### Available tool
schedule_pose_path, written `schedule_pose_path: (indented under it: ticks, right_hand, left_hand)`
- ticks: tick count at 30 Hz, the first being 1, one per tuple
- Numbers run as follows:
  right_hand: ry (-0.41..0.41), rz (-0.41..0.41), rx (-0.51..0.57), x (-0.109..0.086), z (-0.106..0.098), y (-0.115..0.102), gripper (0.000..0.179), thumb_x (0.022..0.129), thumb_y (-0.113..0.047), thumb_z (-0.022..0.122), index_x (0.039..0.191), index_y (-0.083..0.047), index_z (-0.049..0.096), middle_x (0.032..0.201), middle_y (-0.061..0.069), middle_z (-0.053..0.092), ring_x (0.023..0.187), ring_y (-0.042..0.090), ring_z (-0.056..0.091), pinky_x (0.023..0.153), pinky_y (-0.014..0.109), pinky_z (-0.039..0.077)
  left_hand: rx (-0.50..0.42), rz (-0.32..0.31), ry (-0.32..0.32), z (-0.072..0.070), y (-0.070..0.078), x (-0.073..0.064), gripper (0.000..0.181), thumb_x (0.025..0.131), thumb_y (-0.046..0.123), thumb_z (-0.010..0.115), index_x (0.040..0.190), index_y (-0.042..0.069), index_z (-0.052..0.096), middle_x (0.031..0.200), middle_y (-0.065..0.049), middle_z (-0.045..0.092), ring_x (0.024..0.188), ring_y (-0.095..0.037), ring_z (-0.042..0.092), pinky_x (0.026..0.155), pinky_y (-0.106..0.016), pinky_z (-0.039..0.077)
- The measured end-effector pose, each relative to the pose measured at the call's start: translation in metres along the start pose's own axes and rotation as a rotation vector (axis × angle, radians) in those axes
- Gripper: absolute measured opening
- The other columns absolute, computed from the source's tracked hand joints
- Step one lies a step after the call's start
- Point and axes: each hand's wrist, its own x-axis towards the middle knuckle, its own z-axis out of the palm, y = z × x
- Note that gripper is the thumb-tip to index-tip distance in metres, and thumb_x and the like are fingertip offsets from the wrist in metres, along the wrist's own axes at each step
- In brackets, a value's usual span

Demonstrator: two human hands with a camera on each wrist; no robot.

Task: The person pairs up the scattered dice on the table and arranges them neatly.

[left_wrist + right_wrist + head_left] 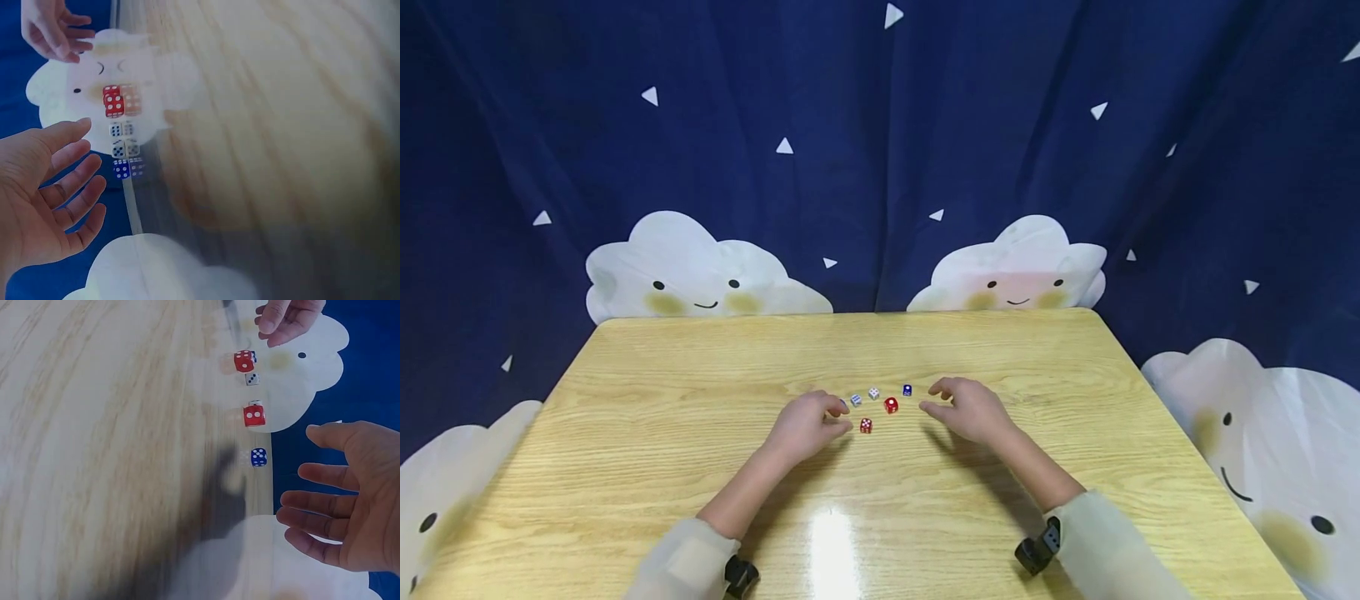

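Several dice lie in a loose cluster on the wooden table. In the head view a red die [891, 405] and a smaller-looking red die [866, 426] are nearest the front. Two white dice, one [874, 393] behind the other [856, 400], sit between the hands. A blue die [907, 390] is at the right; another blue die [121, 169], seen in the left wrist view, is mostly hidden behind the left fingers in the head view. My left hand [808, 425] hovers left of the cluster, fingers relaxed and holding nothing. My right hand [972, 408] hovers at its right, loosely spread and holding nothing.
The light wooden table [662, 467] runs back to a dark blue curtain [850, 100] printed with clouds and white triangles. Dark straps [1037, 546] sit at both wrists by the light sleeves [1105, 542]. A bright reflection shows on the front of the tabletop.
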Motion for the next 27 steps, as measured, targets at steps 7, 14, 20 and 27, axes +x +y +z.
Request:
schedule_pose_path:
  ticks: [7,14,20,27]
  right_hand:
    - [-0.013,-0.025,0.011,0.001,0.006,0.0,0.036,0.079,-0.043,0.059,0.102,-0.016,0.064,0.092,0.003,0.065,0.081,0.015,0.059,0.065,0.032,0.046]
    - [-0.037,-0.03,0.022,0.001,0.011,-0.004,0.034,0.079,-0.042,0.059,0.101,-0.016,0.064,0.091,0.003,0.065,0.079,0.014,0.059,0.066,0.032,0.046]
    - [-0.043,-0.021,0.033,0.0,0.014,-0.005,0.03,0.079,-0.04,0.061,0.099,-0.017,0.064,0.088,0.001,0.064,0.077,0.011,0.059,0.065,0.032,0.046]
    - [-0.033,-0.051,0.029,0.002,0.022,-0.004,0.03,0.079,-0.04,0.061,0.097,-0.017,0.065,0.081,-0.005,0.062,0.073,0.007,0.057,0.064,0.029,0.045]
  left_hand:
    - [0.034,0.037,-0.04,0.009,0.004,0.006,0.022,0.075,0.03,0.067,0.09,0.014,0.067,0.084,0.001,0.064,0.076,-0.013,0.059,0.067,-0.03,0.046]
    - [0.079,0.054,-0.06,0.012,0.01,0.012,0.024,0.074,0.026,0.067,0.092,0.012,0.067,0.081,0.0,0.064,0.073,-0.012,0.058,0.063,-0.028,0.046]
    - [0.11,0.05,-0.089,0.013,0.015,0.017,0.021,0.072,0.025,0.068,0.09,0.013,0.067,0.078,0.003,0.062,0.071,-0.01,0.057,0.062,-0.028,0.045]
    - [0.122,0.056,-0.128,0.016,0.017,0.017,0.009,0.074,0.026,0.067,0.079,0.018,0.068,0.072,0.006,0.061,0.066,-0.009,0.054,0.058,-0.028,0.042]
